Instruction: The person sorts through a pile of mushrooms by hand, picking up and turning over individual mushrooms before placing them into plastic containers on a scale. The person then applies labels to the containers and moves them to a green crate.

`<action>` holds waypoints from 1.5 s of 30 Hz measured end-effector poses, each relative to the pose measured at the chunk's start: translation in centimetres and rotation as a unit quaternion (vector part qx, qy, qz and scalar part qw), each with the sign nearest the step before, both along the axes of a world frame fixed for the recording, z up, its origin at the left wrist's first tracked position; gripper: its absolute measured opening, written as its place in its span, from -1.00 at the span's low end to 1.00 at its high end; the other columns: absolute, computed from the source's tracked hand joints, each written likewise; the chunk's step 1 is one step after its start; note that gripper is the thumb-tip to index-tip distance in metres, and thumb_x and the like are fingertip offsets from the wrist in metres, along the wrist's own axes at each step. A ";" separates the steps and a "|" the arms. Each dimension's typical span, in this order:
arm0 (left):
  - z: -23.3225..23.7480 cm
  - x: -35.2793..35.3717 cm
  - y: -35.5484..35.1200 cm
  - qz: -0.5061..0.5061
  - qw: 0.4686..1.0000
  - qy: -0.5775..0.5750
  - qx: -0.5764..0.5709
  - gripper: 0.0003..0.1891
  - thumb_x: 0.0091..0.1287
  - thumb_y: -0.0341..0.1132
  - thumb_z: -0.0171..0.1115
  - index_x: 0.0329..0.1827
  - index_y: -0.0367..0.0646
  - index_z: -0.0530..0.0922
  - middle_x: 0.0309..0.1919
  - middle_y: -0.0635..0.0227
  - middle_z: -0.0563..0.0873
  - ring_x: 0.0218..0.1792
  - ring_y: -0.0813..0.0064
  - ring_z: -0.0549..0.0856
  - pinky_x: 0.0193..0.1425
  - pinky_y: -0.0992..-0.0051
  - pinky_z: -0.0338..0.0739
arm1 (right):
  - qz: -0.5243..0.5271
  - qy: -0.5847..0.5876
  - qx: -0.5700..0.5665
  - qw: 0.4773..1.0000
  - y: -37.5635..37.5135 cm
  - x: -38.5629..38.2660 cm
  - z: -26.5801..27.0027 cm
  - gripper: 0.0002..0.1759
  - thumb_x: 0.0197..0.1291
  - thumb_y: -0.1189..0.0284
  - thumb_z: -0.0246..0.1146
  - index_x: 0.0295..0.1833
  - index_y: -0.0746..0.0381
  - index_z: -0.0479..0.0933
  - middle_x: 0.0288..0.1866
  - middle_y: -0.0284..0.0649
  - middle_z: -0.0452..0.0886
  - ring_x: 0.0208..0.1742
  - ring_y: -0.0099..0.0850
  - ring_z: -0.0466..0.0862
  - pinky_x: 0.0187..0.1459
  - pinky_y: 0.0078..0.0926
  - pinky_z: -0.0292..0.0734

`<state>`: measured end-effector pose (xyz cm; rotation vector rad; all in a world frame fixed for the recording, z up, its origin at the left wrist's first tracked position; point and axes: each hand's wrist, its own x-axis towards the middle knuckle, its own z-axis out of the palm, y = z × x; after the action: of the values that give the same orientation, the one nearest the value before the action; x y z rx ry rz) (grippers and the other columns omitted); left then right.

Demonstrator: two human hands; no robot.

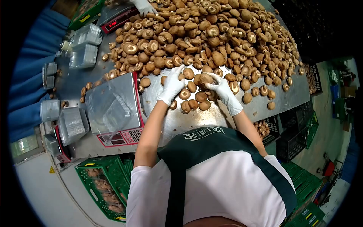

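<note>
While the gloved right hand holds a brown mushroom between thumb and fingers, the gloved left hand is partly open, its fingers stretched towards the near edge of a mushroom heap — whether it grips anything, I cannot tell. Loose mushrooms lie between the hands on a metal table. Left of them stands a scale bearing clear plastic — and another person's gloved hand is at the heap's far side.

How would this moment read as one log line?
left hand: at loose mushrooms | right hand: holding mushroom | table: mushroom pile | scale: plastic tray on top
</note>
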<state>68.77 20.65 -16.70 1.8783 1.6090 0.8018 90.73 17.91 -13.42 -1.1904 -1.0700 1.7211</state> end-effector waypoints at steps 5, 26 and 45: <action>-0.8 1.3 1.7 -0.067 0.994 0.032 -0.076 -0.42 0.09 -0.40 0.25 0.27 -0.04 0.43 0.15 0.05 0.49 0.16 0.04 0.49 0.27 0.32 0.39 | -0.025 -0.096 -0.011 0.995 0.1 0.0 0.5 -0.48 0.16 0.45 0.33 0.24 0.31 0.41 0.06 -0.19 0.58 -0.05 -0.56 0.60 -0.07 -0.64 0.56; 3.4 -1.4 -5.4 0.085 0.610 -0.738 -0.277 -0.55 0.33 -0.30 -0.16 0.24 -0.32 0.38 0.14 0.06 0.54 0.10 0.20 0.57 0.23 0.25 0.43 | -0.022 -0.064 0.063 0.996 0.9 -3.9 0.6 -0.27 0.19 0.28 0.32 0.43 0.19 0.22 0.17 -0.22 0.56 -0.11 -0.49 0.64 -0.11 -0.58 0.59; 6.4 -2.1 -8.4 0.169 0.915 -0.364 -0.053 -0.75 0.36 -0.37 0.13 0.03 -0.27 0.59 0.02 0.27 0.64 0.11 0.46 0.55 0.24 0.51 0.37 | 0.038 0.115 -0.063 0.991 -9.0 10.8 2.1 -0.63 0.23 0.29 0.20 0.01 0.34 0.53 -0.06 -0.15 0.64 -0.04 -0.37 0.63 0.05 -0.49 0.49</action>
<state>66.69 12.30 -10.25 1.0243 1.4385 1.3334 101.58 8.90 -11.28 -1.0087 -0.8876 1.9564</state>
